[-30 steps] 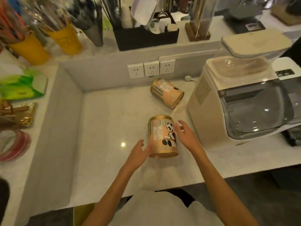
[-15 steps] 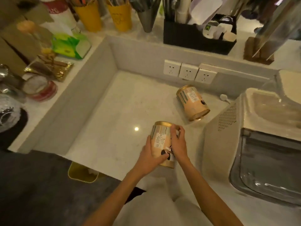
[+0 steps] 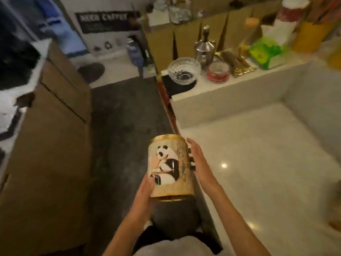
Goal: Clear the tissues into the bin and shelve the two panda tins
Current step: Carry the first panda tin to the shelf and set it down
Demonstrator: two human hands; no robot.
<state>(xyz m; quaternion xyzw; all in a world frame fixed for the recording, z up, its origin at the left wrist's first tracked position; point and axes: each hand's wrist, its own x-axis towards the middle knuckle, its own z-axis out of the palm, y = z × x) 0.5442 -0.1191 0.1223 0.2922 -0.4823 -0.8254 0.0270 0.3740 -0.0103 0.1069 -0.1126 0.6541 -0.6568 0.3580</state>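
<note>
A gold panda tin (image 3: 169, 168) is held upright in the air, just left of the white counter's (image 3: 267, 163) edge, over the dark floor. My left hand (image 3: 145, 189) grips its lower left side. My right hand (image 3: 200, 165) presses flat against its right side, fingers extended. A small blurred orange patch at the far right edge (image 3: 335, 223) may be the second tin; I cannot tell. No tissues or bin show in this view.
A raised ledge (image 3: 230, 85) behind the counter carries a glass bowl (image 3: 184, 70), a steel pot (image 3: 204, 47), a red-banded jar (image 3: 218, 72), a green tissue pack (image 3: 267, 52) and yellow cups (image 3: 310, 34). Brown cabinets (image 3: 48, 135) stand left across a dark floor aisle (image 3: 125, 126).
Both hands lifted the tin off the counter and carried it left past the edge. The view swung left, so the appliance and lying tin left the frame.
</note>
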